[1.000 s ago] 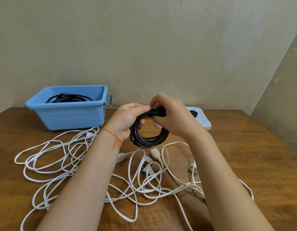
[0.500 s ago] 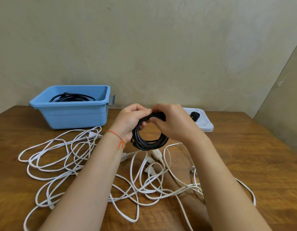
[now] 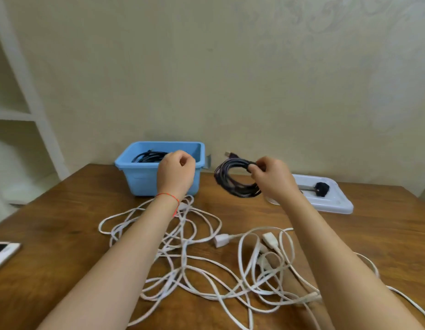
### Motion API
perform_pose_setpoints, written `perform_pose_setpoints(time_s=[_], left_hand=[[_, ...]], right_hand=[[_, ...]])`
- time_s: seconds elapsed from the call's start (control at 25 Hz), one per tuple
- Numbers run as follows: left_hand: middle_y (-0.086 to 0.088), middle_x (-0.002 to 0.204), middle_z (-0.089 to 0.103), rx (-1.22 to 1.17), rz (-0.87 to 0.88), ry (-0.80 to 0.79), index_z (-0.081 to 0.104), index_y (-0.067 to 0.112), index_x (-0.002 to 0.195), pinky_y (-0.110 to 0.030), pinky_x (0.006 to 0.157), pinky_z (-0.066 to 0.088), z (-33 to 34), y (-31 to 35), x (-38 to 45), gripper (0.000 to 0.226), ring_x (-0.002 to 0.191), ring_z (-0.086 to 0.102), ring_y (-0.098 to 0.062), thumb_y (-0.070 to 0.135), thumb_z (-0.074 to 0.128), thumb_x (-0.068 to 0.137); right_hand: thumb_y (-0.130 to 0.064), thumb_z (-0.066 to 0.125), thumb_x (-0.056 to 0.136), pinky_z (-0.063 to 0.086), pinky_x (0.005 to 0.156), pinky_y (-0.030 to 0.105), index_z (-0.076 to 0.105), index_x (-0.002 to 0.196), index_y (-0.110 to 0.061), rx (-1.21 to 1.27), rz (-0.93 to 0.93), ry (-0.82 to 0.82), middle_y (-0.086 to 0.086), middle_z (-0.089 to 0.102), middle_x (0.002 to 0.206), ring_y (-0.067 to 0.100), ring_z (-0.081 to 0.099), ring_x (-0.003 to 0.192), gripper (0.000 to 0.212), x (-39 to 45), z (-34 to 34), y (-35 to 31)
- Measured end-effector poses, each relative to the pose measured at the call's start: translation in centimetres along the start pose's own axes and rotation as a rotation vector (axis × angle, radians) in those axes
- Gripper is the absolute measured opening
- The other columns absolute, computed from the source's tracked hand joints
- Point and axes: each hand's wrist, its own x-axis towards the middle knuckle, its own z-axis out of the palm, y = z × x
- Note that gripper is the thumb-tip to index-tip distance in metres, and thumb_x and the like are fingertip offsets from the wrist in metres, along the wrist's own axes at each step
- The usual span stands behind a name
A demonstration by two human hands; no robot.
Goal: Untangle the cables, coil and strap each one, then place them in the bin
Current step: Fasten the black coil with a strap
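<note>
My right hand (image 3: 271, 179) pinches a coiled black cable (image 3: 232, 179) at its strapped top and holds it in the air, just right of the blue bin (image 3: 144, 179). The coil's plug end sticks up at the back. My left hand (image 3: 176, 173) hovers in front of the bin with its fingers curled and nothing in it. Inside the bin lies another black coiled cable (image 3: 147, 156). A tangle of white cables (image 3: 206, 258) with several plugs is spread over the wooden table below my forearms.
A white tray (image 3: 333, 201) with a black strap roll (image 3: 321, 188) sits at the right near the wall. A phone (image 3: 1, 254) lies at the table's left edge. White shelves stand at the far left.
My left hand has let go of the black coil and moved left toward the bin. My right hand alone now carries the coil, lifted up and back. The view has swung left.
</note>
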Motion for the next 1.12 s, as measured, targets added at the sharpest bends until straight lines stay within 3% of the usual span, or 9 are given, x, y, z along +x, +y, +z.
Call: perform_pose_setpoints(time_s=[0.2,0.28,0.4,0.48,0.56,0.64,0.8,0.96,1.12], left_hand=[[-0.003,0.123,0.063,0.483,0.187,-0.094,0.068,0.018,0.117,-0.038,0.104,0.033,-4.1,-7.1,5.3,0.03,0.12,0.05,-0.029,0.026,0.054,0.092],[-0.001,0.118,0.067,0.555,0.194,-0.243,0.071,0.022,0.111,-0.037,0.103,0.031,-4.8,-7.9,6.6,0.035,0.116,0.055,-0.026,0.037,0.043,0.096],[0.003,0.108,0.072,0.404,0.177,-0.381,0.074,0.022,0.102,-0.035,0.101,0.034,-5.1,-7.7,7.1,0.031,0.106,0.06,-0.021,0.036,0.047,0.1],[0.005,0.102,0.073,0.297,0.192,-0.366,0.075,0.021,0.098,-0.037,0.095,0.045,-5.3,-7.8,7.0,0.024,0.1,0.063,-0.018,0.034,0.055,0.096],[0.005,0.098,0.071,0.185,0.183,-0.248,0.072,0.023,0.099,-0.04,0.088,0.052,-5.5,-7.7,7.6,0.016,0.094,0.063,-0.019,0.03,0.058,0.093],[-0.001,0.117,0.062,0.177,0.175,-0.163,0.063,0.021,0.121,-0.04,0.096,0.047,-5.6,-7.3,8.6,0.028,0.11,0.057,-0.023,0.03,0.054,0.095],[-0.007,0.153,0.04,0.245,0.091,-0.439,0.04,0.018,0.149,-0.038,0.114,0.031,-4.1,-6.3,10.1,0.052,0.14,0.037,-0.025,0.039,0.044,0.101],[-0.007,0.143,0.054,0.255,0.123,-0.483,0.055,0.012,0.138,-0.031,0.108,0.038,-2.9,-5.4,11.1,0.041,0.131,0.048,-0.024,0.022,0.049,0.099],[-0.003,0.12,0.069,0.314,0.204,-0.619,0.072,0.014,0.116,-0.026,0.093,0.046,-1.2,-4.5,11.1,0.033,0.113,0.059,-0.023,0.009,0.049,0.093]], right_hand=[[-0.028,0.058,0.094,0.043,0.062,0.034,0.066,0.103,0.012,0.372,0.227,-0.064,0.024,0.069,0.086,0.029,0.061,0.07,0.041,6.0,4.7,-5.8],[-0.026,0.057,0.095,0.044,0.061,0.033,0.066,0.1,0.007,0.367,0.241,-0.089,0.021,0.069,0.087,0.03,0.063,0.075,0.034,8.0,6.0,-7.8],[-0.021,0.055,0.093,0.042,0.063,0.033,0.056,0.079,-0.002,0.25,0.246,-0.089,0.015,0.058,0.077,0.028,0.052,0.07,0.024,10.7,7.9,-10.4],[-0.024,0.054,0.093,0.049,0.078,0.035,0.052,0.074,-0.006,0.095,0.264,-0.119,0.014,0.061,0.088,0.029,0.056,0.086,0.026,11.9,10.0,-11.7],[-0.029,0.051,0.093,0.043,0.094,0.039,0.059,0.089,-0.007,-0.083,0.277,-0.13,0.014,0.06,0.111,0.032,0.049,0.113,0.024,12.4,12.0,-12.6],[-0.028,0.046,0.095,0.036,0.1,0.04,0.059,0.113,-0.008,-0.188,0.282,-0.135,0.014,0.051,0.132,0.033,0.039,0.127,0.031,12.3,13.6,-13.0],[-0.029,0.041,0.098,0.03,0.106,0.04,0.046,0.138,-0.01,-0.442,0.24,-0.205,0.011,0.038,0.145,0.028,0.027,0.136,0.045,11.6,14.7,-12.7],[-0.027,0.04,0.097,0.032,0.102,0.041,0.046,0.135,-0.014,-0.602,0.191,-0.393,0.009,0.042,0.143,0.028,0.027,0.136,0.042,12.3,14.4,-12.2],[-0.027,0.044,0.098,0.036,0.102,0.044,0.048,0.136,-0.014,-0.694,0.081,-0.395,0.011,0.046,0.141,0.031,0.036,0.132,0.041,13.4,14.3,-11.2]])
